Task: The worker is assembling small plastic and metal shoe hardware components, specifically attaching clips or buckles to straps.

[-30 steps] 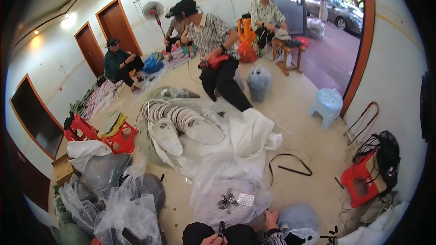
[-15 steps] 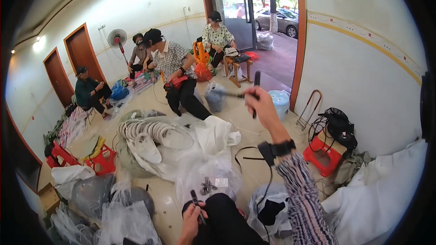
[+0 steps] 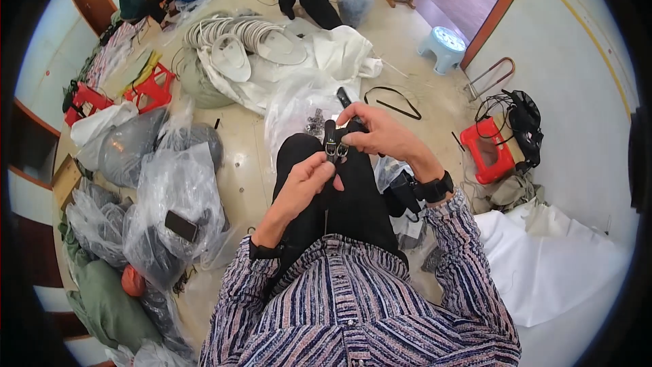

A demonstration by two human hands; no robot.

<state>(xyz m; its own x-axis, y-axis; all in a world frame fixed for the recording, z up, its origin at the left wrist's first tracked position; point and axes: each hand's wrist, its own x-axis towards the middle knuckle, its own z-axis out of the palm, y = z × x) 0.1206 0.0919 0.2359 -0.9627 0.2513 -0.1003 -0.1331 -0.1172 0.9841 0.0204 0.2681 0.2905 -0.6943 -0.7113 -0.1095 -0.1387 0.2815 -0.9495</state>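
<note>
My left hand (image 3: pixel 311 178) is closed, its thumb and fingers pinching the lower end of a black strap with a metal buckle (image 3: pixel 331 148). Right beside it, my right hand (image 3: pixel 386 136) grips a second black buckled strap (image 3: pixel 343 98), whose end sticks up past the fingers. The two buckles sit side by side, above my black-trousered lap. Whether the straps are joined is hidden by my fingers. Beyond my knees, a small heap of metal buckles (image 3: pixel 315 122) lies on clear plastic (image 3: pixel 285 105).
Coiled white strips with oval ends (image 3: pixel 234 58) lie on white sheeting ahead. Filled plastic bags (image 3: pixel 180 190) crowd my left, a phone (image 3: pixel 181 226) on top. To my right are a red stool (image 3: pixel 489 151) and white cloth (image 3: pixel 550 265). A loose black strap (image 3: pixel 394 103) and blue stool (image 3: pixel 445 47) stand farther off.
My right hand has come down from its raised, outstretched position to meet my left hand over my lap, bringing its strap beside the other. The view has tilted downward.
</note>
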